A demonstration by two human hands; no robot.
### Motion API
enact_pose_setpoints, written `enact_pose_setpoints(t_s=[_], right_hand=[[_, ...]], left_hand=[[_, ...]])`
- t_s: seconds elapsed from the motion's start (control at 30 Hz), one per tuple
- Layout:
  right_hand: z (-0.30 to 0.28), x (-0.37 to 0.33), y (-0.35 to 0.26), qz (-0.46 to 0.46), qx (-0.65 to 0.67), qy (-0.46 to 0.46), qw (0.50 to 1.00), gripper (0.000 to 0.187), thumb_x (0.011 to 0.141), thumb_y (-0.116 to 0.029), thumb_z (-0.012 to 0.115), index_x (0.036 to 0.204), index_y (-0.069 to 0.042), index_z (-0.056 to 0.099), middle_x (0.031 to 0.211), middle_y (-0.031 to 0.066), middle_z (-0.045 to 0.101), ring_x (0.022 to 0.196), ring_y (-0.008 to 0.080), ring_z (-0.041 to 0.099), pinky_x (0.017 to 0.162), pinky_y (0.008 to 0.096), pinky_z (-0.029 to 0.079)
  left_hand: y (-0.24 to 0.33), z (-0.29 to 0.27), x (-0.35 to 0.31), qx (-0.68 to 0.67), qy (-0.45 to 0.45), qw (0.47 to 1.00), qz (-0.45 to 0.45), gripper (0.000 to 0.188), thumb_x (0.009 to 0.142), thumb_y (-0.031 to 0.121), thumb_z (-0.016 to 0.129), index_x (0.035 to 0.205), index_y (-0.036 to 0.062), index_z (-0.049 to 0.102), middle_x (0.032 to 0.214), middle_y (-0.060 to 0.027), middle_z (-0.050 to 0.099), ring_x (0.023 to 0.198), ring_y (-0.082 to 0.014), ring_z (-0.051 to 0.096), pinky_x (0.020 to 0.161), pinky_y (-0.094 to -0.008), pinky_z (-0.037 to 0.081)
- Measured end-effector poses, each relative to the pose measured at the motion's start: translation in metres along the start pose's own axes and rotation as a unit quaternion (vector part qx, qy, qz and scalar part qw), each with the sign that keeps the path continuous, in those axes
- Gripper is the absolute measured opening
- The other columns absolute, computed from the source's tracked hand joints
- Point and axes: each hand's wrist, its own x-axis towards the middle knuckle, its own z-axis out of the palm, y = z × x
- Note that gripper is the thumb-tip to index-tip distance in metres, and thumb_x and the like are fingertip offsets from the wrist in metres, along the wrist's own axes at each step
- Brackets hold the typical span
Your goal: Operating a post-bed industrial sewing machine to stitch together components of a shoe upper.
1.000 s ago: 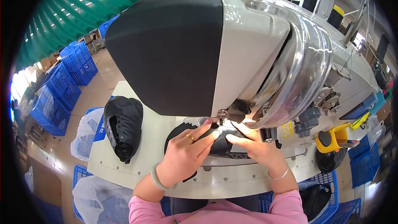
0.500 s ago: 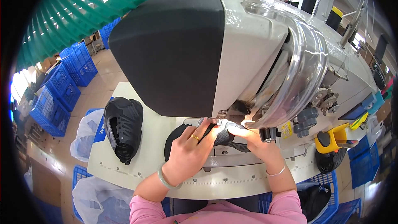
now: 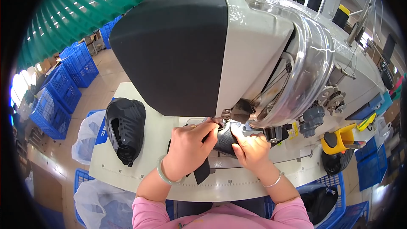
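A black shoe upper (image 3: 226, 143) with a textured grey patch lies under the needle area of a large sewing machine (image 3: 263, 55). My left hand (image 3: 191, 143) pinches its left side close to the presser foot, fingertips together. Below that hand a black flap or strip (image 3: 202, 173) hangs over the white table (image 3: 157, 178). My right hand (image 3: 253, 147) grips the upper's right side, its thumb on top and the other fingers curled in. The machine head and my fingers hide part of the upper. Another black shoe upper (image 3: 125, 129) rests on the table at the left.
A yellow and black holder (image 3: 339, 141) stands at the right, with another black shoe piece (image 3: 337, 161) below it. Blue crates (image 3: 51, 118) line the floor at the left. A plastic-lined crate (image 3: 101, 203) sits below the table's edge. Green slats (image 3: 85, 17) overhang the upper left.
The upper has turned under the machine, and a black flap now shows below my left hand. My left hand has rolled over; the right hand's fingers have curled in and the hand has drawn back.
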Motion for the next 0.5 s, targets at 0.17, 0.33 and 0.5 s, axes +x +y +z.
enact_pose_setpoints(t_s=[0.17, 0.33, 0.5], right_hand=[[-0.008, 0.01, 0.003, -0.019, 0.025, -0.007, 0.999, 0.036, 0.083, -0.02, 0.067, 0.116, -0.005, 0.069, 0.061, 0.003, 0.051, 0.053, 0.0198, 0.048, 0.063, 0.0317, 0.042], [-0.016, 0.012, 0.006, 0.024, 0.037, -0.046, 0.998, 0.027, 0.081, -0.025, 0.07, 0.103, -0.011, 0.074, 0.074, 0.0039, 0.065, 0.056, 0.0196, 0.056, 0.054, 0.0317, 0.042], [-0.015, 0.018, 0.015, 0.014, 0.062, -0.05, 0.997, 0.022, 0.081, -0.024, 0.071, 0.097, -0.01, 0.074, 0.066, 0.0039, 0.06, 0.057, 0.022, 0.056, 0.057, 0.0331, 0.043]], left_hand=[[-0.005, 0.009, -0.01, 0.038, 0.04, 0.996, 0.064, 0.012, 0.077, 0.004, 0.07, 0.089, 0.0039, 0.07, 0.079, -0.0083, 0.067, 0.061, -0.0227, 0.063, 0.055, -0.0319, 0.05], [-0.002, 0.013, -0.012, 0.062, 0.04, 0.995, 0.072, 0.013, 0.08, 0.007, 0.069, 0.093, 0.0037, 0.068, 0.087, -0.0076, 0.069, 0.064, -0.0238, 0.065, 0.057, -0.0317, 0.051], [-0.009, 0.02, -0.014, 0.099, 0.052, 0.987, 0.116, 0.018, 0.077, 0.008, 0.07, 0.094, 0.0035, 0.067, 0.111, -0.0185, 0.068, 0.054, -0.0192, 0.059, 0.051, -0.0276, 0.051]])
